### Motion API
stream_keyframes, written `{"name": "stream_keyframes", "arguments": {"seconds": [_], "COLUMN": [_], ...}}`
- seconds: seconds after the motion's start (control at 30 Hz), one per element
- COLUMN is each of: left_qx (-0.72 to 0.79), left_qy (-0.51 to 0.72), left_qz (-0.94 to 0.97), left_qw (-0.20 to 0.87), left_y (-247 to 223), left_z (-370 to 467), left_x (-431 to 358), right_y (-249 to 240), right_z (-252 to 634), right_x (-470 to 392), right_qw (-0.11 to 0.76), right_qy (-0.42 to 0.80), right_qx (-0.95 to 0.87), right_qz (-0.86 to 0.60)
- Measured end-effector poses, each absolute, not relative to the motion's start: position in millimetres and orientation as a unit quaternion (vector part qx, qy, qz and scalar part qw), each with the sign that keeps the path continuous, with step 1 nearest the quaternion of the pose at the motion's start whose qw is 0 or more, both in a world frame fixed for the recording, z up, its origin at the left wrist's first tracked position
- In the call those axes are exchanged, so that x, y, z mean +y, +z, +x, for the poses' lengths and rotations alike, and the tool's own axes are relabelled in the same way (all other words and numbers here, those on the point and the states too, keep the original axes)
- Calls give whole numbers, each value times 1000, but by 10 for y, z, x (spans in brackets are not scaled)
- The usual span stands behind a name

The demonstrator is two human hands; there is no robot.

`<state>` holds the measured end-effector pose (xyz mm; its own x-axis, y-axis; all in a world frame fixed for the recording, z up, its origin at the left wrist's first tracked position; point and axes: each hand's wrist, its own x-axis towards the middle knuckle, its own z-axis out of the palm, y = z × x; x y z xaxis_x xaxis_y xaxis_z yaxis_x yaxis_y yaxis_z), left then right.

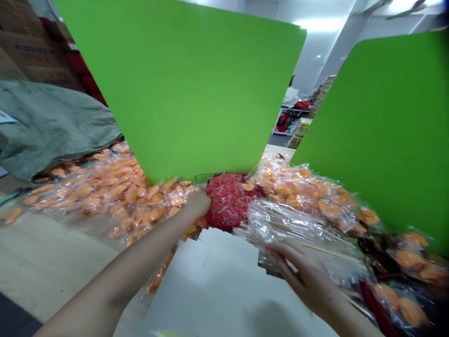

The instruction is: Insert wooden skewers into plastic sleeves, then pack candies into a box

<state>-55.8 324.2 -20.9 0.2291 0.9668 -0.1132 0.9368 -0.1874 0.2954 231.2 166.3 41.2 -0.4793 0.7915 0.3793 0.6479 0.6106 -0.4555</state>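
Observation:
My left hand (199, 205) reaches forward to the left edge of a red container of small red wrapped pieces (229, 196), beside the orange wrapped pieces. Its fingers are blurred and mostly hidden, so what they hold does not show. On the right, a pile of long thin sticks in clear wrappers (301, 224) lies next to the red pieces. At the pile's near left edge, my right hand (301, 267) has thumb and forefinger closed in a pinch on a clear-wrapped stick (262, 233).
A heap of orange pieces in clear bags (119, 182) spreads leftward, and more orange bagged pieces (308, 189) lie to the right. Tall green panels (196, 93) rise behind. A white board (224, 285) lies in front. A grey-green sack (52, 126) stands at left.

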Motion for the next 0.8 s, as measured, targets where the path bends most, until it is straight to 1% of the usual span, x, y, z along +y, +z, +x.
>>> {"name": "stream_keyframes", "arguments": {"seconds": [0.07, 0.13, 0.27, 0.43, 0.6, 0.7, 0.8], "left_qx": [613, 598, 579, 591, 527, 484, 494], "left_qy": [-20, -63, -93, -62, 0, 24, 15], "left_qz": [775, 784, 794, 791, 832, 853, 847], "left_qw": [153, 155, 157, 142, 174, 192, 198], "left_y": [-238, -237, -199, -279, -331, -234, -106], "left_z": [-485, -442, -396, -106, 259, 258, 56], "left_x": [3169, 3121, 3105, 3133, 3100, 3128, 3278], "right_y": [409, 393, 342, 370, 454, 445, 386], "right_z": [2279, 2258, 2250, 2278, 2341, 2378, 2398], "right_x": [1707, 1739, 1773, 1743, 1723, 1742, 1750], "right_qw": [267, 252, 237, 240, 252, 254, 250], "right_qy": [144, 162, 168, 140, 104, 97, 101], "right_qx": [-857, -861, -864, -868, -873, -872, -872], "right_qz": [-416, -411, -410, -412, -405, -408, -409]}}
